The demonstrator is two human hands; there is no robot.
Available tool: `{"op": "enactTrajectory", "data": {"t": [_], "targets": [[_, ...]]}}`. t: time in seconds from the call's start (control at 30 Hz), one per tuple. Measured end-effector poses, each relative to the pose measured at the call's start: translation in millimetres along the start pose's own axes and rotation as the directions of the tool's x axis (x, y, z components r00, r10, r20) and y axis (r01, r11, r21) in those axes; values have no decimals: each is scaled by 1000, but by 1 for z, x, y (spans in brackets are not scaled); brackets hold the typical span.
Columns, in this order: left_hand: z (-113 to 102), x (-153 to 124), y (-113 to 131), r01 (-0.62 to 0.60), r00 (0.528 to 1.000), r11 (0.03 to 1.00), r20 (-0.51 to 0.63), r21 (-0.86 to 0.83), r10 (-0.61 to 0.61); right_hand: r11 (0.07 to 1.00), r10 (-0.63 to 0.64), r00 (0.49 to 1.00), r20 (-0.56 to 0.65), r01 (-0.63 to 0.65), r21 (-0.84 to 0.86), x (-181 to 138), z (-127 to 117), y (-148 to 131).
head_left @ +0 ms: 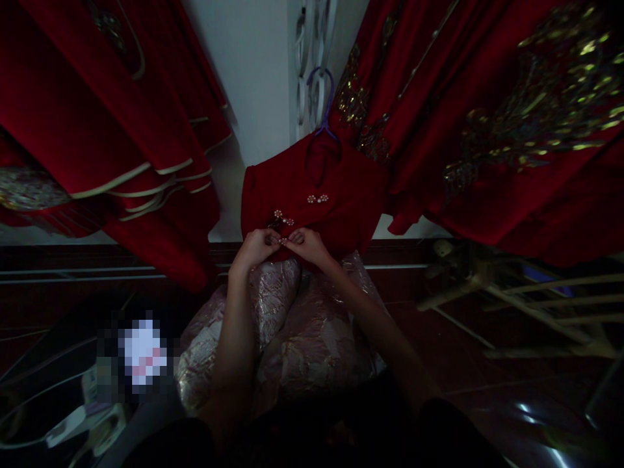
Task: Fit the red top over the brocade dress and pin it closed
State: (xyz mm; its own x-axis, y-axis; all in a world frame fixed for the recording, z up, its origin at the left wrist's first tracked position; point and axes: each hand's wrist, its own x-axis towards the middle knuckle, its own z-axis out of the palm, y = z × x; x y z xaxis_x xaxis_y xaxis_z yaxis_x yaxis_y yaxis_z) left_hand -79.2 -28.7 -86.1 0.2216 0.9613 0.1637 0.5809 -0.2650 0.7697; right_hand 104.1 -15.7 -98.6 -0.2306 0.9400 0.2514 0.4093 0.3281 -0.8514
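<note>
Red shirt (292, 182) hangs from hanger (325, 114). Below hanger: top clasp (318, 199) looks joined; middle clasp (283, 219), lower, unclear. Farthest below, left hand (260, 247) and right hand (308, 246) pinch beaded clasp (283, 242) between them; fastening there seems unfinished.

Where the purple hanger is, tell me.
The purple hanger is at upper centre in the head view, at the red top's neckline, against white metal scrollwork.
</note>
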Motion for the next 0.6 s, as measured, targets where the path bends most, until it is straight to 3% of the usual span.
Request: {"op": "enactTrajectory", "data": {"t": [0.43, 0.6], "targets": [[3, 1, -7, 30, 999, 993, -20, -114, -32, 998, -35, 999, -36, 33, -47, -1, 5, 3], [4, 1, -5, 6, 1000, 1000, -1, 5, -6, 996, -22, 999, -28, 20, -91, -1, 7, 6]]}}
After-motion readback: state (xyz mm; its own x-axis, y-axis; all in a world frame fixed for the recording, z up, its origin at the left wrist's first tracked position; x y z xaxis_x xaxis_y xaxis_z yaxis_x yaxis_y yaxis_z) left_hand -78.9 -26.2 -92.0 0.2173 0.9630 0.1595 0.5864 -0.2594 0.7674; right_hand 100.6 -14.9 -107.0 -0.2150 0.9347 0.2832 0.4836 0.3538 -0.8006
